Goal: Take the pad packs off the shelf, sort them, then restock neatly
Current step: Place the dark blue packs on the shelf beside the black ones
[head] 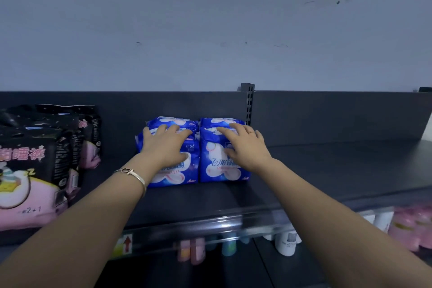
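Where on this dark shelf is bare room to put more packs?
The dark shelf is bare right of the blue pad packs, past the slotted upright post. A narrower gap lies between them and the black-and-pink packs. The left end is crowded.

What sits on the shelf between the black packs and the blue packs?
Nothing: in the head view, bare shelf separates the black packs from the blue packs.
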Motion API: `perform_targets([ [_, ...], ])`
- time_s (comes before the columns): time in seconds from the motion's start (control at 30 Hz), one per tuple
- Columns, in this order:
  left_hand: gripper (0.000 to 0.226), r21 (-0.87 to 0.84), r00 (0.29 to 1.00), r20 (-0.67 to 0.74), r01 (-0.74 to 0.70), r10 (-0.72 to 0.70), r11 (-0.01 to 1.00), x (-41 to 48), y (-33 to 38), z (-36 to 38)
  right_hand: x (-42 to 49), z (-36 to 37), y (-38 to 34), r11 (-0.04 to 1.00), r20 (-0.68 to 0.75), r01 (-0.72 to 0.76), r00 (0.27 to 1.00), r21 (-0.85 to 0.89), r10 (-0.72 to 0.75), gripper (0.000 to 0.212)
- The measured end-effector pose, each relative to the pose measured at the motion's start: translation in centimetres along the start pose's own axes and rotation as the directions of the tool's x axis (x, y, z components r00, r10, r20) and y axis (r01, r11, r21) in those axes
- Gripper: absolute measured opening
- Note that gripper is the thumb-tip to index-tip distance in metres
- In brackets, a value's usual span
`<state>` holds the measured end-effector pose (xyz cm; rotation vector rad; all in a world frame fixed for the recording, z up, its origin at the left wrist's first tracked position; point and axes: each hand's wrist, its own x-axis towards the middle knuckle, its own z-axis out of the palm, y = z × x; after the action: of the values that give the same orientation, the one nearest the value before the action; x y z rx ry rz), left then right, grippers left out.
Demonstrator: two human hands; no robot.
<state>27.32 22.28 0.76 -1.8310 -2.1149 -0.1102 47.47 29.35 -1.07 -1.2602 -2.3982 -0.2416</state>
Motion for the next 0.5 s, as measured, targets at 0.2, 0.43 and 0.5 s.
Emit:
perform_targets([
  [0.2,0.034,0.016,0.978,-0.202,-0.057,0.059,0.998,-4.8,2.6,-2.1,-4.3,-1.7,1.1,0.998,-0.129,0.034,0.991,-0.046,-0.039,0.038],
  [0.43,0.016,-0.060,0.987,-0.075,-0.147,0.142,0.987,-13.2,10.0,-3.4,-13.2,-4.0,2.9,0.976,0.159,0.218,0.963,0.010,-0.217,0.027],
  [0.5,0.014,-0.052,0.989,-0.038,-0.148,0.146,0.988,-15.9,12.2,-2.9,-16.2,-4.0,3.5,0.966,0.213,0.259,0.943,0.014,-0.256,0.027],
])
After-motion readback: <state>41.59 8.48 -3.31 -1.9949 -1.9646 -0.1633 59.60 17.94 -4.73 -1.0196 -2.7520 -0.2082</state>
